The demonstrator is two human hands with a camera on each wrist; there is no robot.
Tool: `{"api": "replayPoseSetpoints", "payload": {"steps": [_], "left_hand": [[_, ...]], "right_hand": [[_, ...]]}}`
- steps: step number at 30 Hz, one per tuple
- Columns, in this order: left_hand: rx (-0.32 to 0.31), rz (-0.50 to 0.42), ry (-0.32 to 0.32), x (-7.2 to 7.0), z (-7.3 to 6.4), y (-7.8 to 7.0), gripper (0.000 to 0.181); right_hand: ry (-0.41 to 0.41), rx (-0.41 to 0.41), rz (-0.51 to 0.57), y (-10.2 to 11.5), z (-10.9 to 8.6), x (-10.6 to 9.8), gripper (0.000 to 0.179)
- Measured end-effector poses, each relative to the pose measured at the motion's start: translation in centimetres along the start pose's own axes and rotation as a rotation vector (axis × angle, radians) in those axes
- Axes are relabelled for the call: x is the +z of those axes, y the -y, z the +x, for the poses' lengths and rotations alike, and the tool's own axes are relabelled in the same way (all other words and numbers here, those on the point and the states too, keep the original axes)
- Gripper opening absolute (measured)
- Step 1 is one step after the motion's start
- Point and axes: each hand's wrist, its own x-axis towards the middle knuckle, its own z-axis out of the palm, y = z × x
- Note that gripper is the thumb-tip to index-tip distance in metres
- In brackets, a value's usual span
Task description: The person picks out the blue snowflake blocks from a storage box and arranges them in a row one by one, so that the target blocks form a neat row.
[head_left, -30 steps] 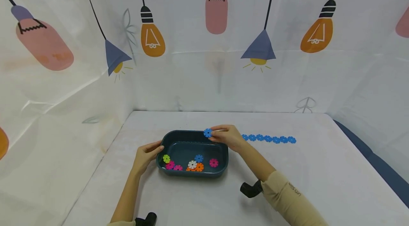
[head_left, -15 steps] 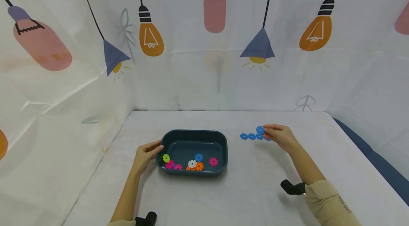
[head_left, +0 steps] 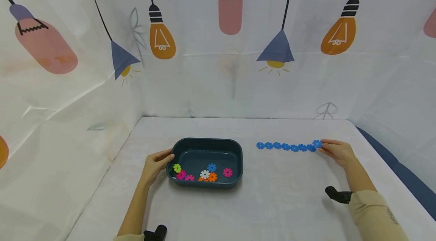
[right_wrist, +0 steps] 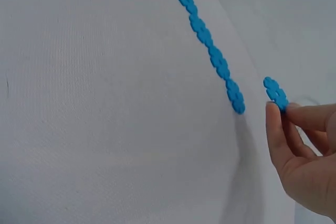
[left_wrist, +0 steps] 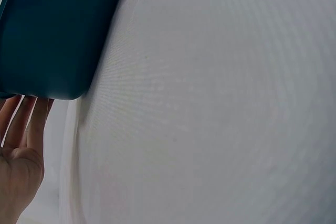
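Observation:
My right hand [head_left: 340, 151] pinches a blue snowflake disc [head_left: 316, 143] between thumb and fingertips, at the right end of a row of blue snowflake discs [head_left: 285, 146] on the table. In the right wrist view the held disc [right_wrist: 275, 93] is raised a little apart from the row's last disc [right_wrist: 235, 96]. My left hand [head_left: 156, 166] grips the left end of a dark teal tray [head_left: 204, 185], thumb on the rim and fingers against the outer wall. Under the tray's end, the left wrist view shows those fingers [left_wrist: 37, 124].
Inside the tray lie several loose discs: a yellow-green one [head_left: 177, 168], pink ones [head_left: 227, 173], a white one [head_left: 204, 174], orange ones [head_left: 212, 177] and a blue one [head_left: 212, 168]. A white-covered table [head_left: 272, 203] meets a lamp-printed backdrop [head_left: 204, 82] behind.
My right hand has carried the blue snowflake disc from above the tray rightward along the row to its far end. The left hand and tray have stayed in place.

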Motion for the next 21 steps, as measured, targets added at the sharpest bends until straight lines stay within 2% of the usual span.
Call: {"api": "replayPoseSetpoints", "payload": {"steps": [6,10,13,18,21], "left_hand": [[0.003,-0.004,0.001,0.0,0.0,0.0,0.043],[0.007,-0.014,0.002,0.0,-0.1,0.0,0.043],[-0.002,-0.024,0.003,0.0,-0.1,-0.2,0.042],[-0.017,-0.04,0.017,0.2,-0.7,-1.5,0.041],[-0.017,-0.033,0.026,0.3,-1.3,-2.6,0.041]], "right_hand": [[-0.076,0.046,-0.026,-0.8,0.7,-1.5,0.039],[-0.166,0.069,-0.048,-1.3,0.9,-1.6,0.021],[-0.23,0.048,-0.083,-1.5,1.0,-1.5,0.013],[-0.293,0.005,-0.224,-1.6,1.2,-1.3,0.015],[-0.298,-0.014,-0.32,-1.6,1.4,-1.2,0.029]]}}
